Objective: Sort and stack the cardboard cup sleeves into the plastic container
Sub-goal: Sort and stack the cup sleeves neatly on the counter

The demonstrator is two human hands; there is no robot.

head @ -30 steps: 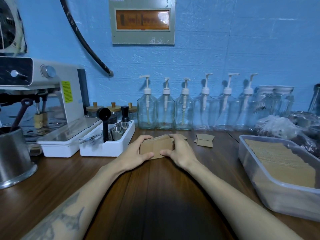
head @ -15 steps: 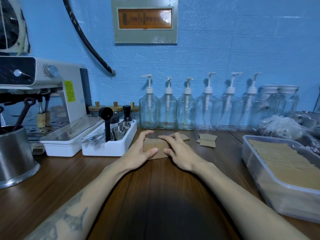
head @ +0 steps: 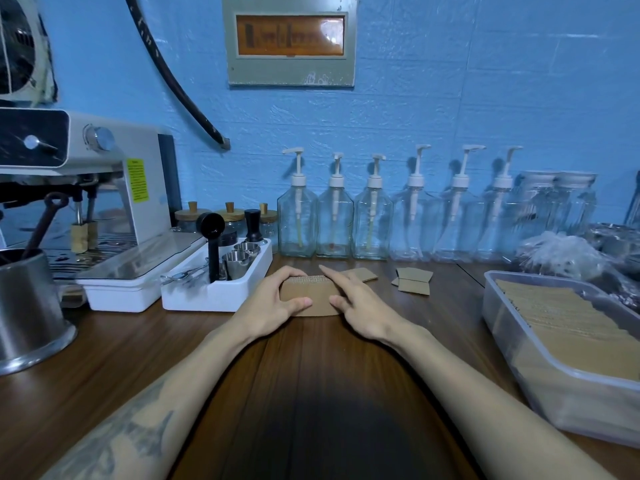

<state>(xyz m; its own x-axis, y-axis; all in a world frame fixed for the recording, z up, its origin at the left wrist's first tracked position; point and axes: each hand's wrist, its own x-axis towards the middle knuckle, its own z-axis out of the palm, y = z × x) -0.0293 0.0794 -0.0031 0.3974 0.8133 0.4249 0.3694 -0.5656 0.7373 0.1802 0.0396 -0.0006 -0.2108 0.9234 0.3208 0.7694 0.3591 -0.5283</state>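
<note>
Head view: my left hand (head: 273, 303) grips sleeves (head: 308, 296); right hand (head: 360, 306), fingers straight, presses, squaring stack for container (head: 512, 344).

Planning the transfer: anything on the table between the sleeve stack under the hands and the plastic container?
Only the loose sleeves, lying flat just behind the direct line. Otherwise bare table separates the sleeve stack from the plastic container, already holding stacked sleeves.

brown sleeves against a blue wall

we are seeing tan cardboard sleeves (head: 313, 297) lying on a dark brown wood-grain table (head: 138, 358), a clear container (head: 519, 341), a white tray (head: 214, 294), and a yellow label (head: 137, 180).
</note>
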